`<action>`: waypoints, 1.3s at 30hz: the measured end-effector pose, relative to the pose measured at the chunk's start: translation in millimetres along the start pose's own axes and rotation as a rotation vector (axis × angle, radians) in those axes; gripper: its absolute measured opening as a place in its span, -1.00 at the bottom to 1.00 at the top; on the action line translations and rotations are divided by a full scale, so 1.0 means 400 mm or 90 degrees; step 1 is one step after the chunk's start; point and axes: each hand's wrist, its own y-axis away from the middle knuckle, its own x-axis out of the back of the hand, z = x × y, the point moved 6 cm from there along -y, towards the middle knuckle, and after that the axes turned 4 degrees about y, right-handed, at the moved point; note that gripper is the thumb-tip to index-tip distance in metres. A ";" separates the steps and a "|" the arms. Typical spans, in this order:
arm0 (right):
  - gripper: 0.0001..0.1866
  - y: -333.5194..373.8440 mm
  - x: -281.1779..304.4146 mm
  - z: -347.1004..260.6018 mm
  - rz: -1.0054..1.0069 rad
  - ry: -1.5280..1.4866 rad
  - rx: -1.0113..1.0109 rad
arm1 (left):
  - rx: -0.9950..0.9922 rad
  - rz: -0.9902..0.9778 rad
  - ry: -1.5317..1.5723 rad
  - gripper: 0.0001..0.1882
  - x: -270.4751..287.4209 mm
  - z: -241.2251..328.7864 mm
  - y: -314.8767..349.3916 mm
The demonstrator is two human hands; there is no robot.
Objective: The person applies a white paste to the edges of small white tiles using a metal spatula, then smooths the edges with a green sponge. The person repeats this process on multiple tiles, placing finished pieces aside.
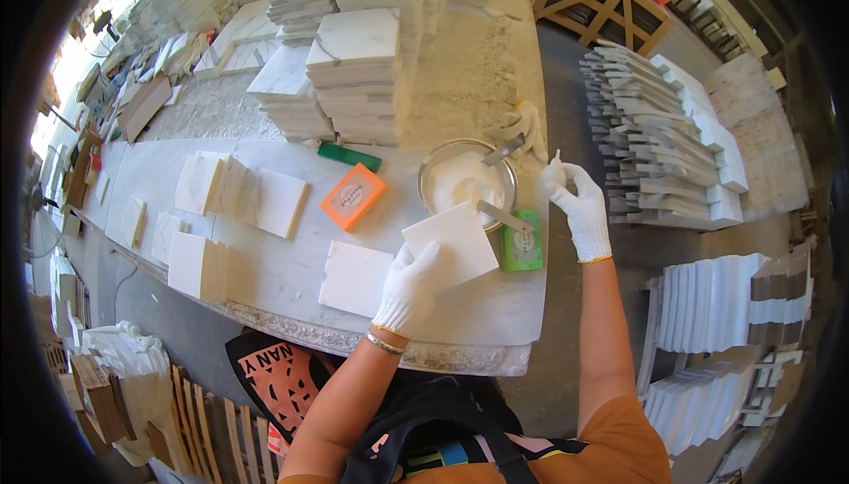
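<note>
Centre of frame: gloved left hand [409, 282] grasps a white tile [462, 252], held tilted, its upper edge masking the lower rim of a metal bowl [425, 185] of white material. Right of centre: gloved right hand [585, 218], fingers closed on a small white item [553, 180], kind unclear. Bright green block [522, 256] just beside the tile, partly covered by a scraper [506, 216]. Orange block [352, 198] left of bowl. Tile stacks [354, 86] crowd upper centre.

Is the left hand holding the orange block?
No, the left hand holds a white tile; the orange block lies on the table.
</note>
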 end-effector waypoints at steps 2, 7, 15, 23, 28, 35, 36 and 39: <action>-0.65 -0.006 -0.020 0.005 -0.024 0.006 -0.001 | -0.001 -0.006 -0.015 -0.61 0.011 -0.004 -0.002; -0.68 -0.015 -0.053 0.015 -0.056 0.107 -0.002 | -0.002 -0.019 -0.015 -0.61 0.016 -0.005 -0.004; -0.67 0.058 0.002 -0.046 0.085 0.154 0.037 | -0.021 -0.006 -0.010 -0.62 0.013 -0.002 -0.002; -0.66 0.122 -0.112 -0.173 -0.095 0.408 0.109 | -0.046 0.019 -0.009 -0.62 -0.018 0.036 0.012; -0.73 0.093 -0.141 -0.136 -0.150 0.275 0.056 | -0.081 0.007 -0.110 -0.60 -0.040 0.104 0.022; -0.76 0.052 -0.163 -0.126 -0.170 0.138 0.011 | -0.122 0.010 -0.182 -0.58 -0.064 0.158 0.022; -0.75 0.055 -0.166 -0.131 -0.185 0.118 -0.014 | -0.123 0.005 -0.186 -0.58 -0.068 0.162 0.022; -0.73 0.056 -0.154 -0.140 -0.191 0.035 -0.093 | -0.121 -0.009 -0.196 -0.59 -0.077 0.168 0.023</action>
